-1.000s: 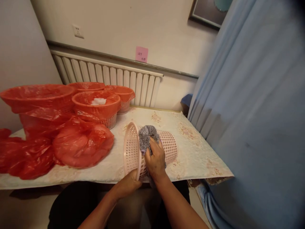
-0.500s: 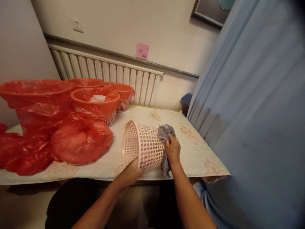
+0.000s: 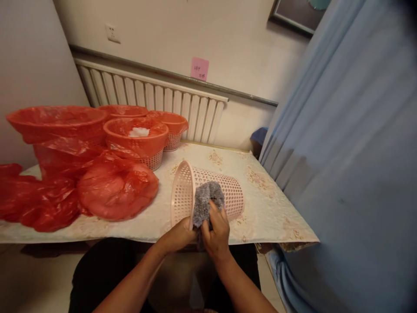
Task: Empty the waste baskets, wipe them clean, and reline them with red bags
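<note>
The table (image 3: 270, 208) is viewed from a head-worn camera, faced forward and downward, close above the basket (image 3: 230, 191) at its near edge.

Red-lined baskets and loose bags on the left half of the table (image 3: 267, 213)

Four mesh baskets lined with red plastic bags cluster at the far left corner: a large one (image 3: 55, 124), two smaller behind (image 3: 124, 111) (image 3: 172, 126), and a nearer one (image 3: 138, 145) holding a white wad (image 3: 138, 131). A puffed red bag (image 3: 117, 189) lies before them, with crumpled red bags (image 3: 35, 204) along the left edge. Beyond the far edge are a white radiator (image 3: 156, 98), a pink sticky note (image 3: 200, 68) and a wall socket (image 3: 112, 33). A blue curtain (image 3: 342, 152) hangs at the right edge.
</note>
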Demonstrator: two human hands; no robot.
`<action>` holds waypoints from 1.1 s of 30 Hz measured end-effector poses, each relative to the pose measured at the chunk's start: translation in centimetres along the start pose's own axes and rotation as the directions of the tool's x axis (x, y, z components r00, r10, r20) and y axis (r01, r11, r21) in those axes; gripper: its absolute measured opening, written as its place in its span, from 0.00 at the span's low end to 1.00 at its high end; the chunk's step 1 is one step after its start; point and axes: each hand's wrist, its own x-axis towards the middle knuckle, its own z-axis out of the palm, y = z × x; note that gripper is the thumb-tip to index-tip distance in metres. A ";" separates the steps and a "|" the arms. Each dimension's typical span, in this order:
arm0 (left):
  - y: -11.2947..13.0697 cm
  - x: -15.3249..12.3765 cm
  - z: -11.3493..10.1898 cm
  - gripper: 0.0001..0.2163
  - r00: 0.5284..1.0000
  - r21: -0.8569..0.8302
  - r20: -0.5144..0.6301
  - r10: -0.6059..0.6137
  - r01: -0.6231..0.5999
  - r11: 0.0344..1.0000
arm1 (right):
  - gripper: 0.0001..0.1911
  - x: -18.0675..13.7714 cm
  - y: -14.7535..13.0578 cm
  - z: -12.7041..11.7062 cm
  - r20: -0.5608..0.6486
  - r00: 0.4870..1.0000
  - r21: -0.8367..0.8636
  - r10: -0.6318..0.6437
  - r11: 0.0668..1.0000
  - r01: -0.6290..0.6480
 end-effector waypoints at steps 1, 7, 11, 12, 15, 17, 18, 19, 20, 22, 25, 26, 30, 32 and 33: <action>-0.1 -0.1 -0.1 0.21 1.000 0.018 0.012 -0.006 0.006 1.000 | 0.24 1.1 -0.6 0.0 0.020 1.000 0.022 -0.025 0.999 0.024; -1.0 -1.2 -0.4 0.19 0.998 0.170 0.061 0.032 -0.042 0.985 | 0.23 6.7 -1.0 -0.2 0.055 0.998 0.046 0.031 0.998 -0.034; -1.9 -1.5 -0.5 0.18 0.995 0.210 0.101 0.017 -0.038 0.977 | 0.22 6.4 -0.8 0.0 0.063 0.997 0.038 0.047 0.998 -0.050; -1.8 -1.4 -0.4 0.19 0.995 0.198 0.104 0.003 -0.023 0.980 | 0.21 6.0 -0.8 0.0 0.057 0.997 0.031 0.044 0.998 -0.046; -0.7 -0.9 0.0 0.20 1.000 0.118 -0.011 -0.025 0.026 0.993 | 0.22 4.7 -1.0 0.0 0.035 0.999 0.015 0.041 0.999 -0.041; 0.5 -0.4 0.5 0.19 0.990 0.023 -0.130 -0.044 0.048 0.999 | 0.23 4.2 -1.1 -0.1 0.034 0.999 0.015 0.042 0.999 -0.043; 1.0 -0.1 0.7 0.18 0.985 -0.033 -0.163 -0.057 0.052 0.998 | 0.23 4.2 -0.9 -0.2 0.042 0.998 0.019 0.044 0.999 -0.045; 1.4 0.1 0.9 0.18 0.983 -0.087 -0.169 -0.066 0.052 0.995 | 0.23 4.3 -0.7 -0.2 0.052 0.998 0.023 0.045 0.999 -0.046; 1.7 0.3 1.0 0.18 0.986 -0.133 -0.153 -0.066 0.045 0.990 | 0.23 4.6 -0.2 -0.3 0.060 0.997 0.025 0.050 0.998 -0.052; 1.9 0.4 1.2 0.20 0.994 -0.187 -0.105 -0.035 0.015 0.982 | 0.21 5.2 1.5 -0.4 0.065 0.993 0.011 0.094 0.995 -0.095; 1.8 0.1 1.2 0.23 0.998 -0.190 -0.063 0.024 -0.035 0.981 | 0.18 6.0 5.7 -0.7 0.015 0.968 -0.076 0.251 0.966 -0.249; 1.7 0.0 1.2 0.23 0.998 -0.182 -0.053 0.030 -0.039 0.982 | 0.18 6.1 7.3 -0.9 -0.012 0.954 -0.119 0.299 0.947 -0.299; 1.6 -0.3 1.0 0.23 0.999 -0.143 -0.041 0.019 -0.025 0.989 | 0.19 4.7 12.7 -2.0 -0.189 0.889 -0.227 0.416 0.863 -0.452; 1.8 -0.4 1.0 0.22 0.999 -0.126 -0.039 0.022 -0.027 0.992 | 0.18 3.1 13.6 -2.3 -0.273 0.850 -0.221 0.450 0.831 -0.511; 1.9 -0.4 0.9 0.22 0.999 -0.120 -0.033 0.023 -0.027 0.992 | 0.18 2.1 13.5 -2.3 -0.305 0.835 -0.212 0.458 0.822 -0.528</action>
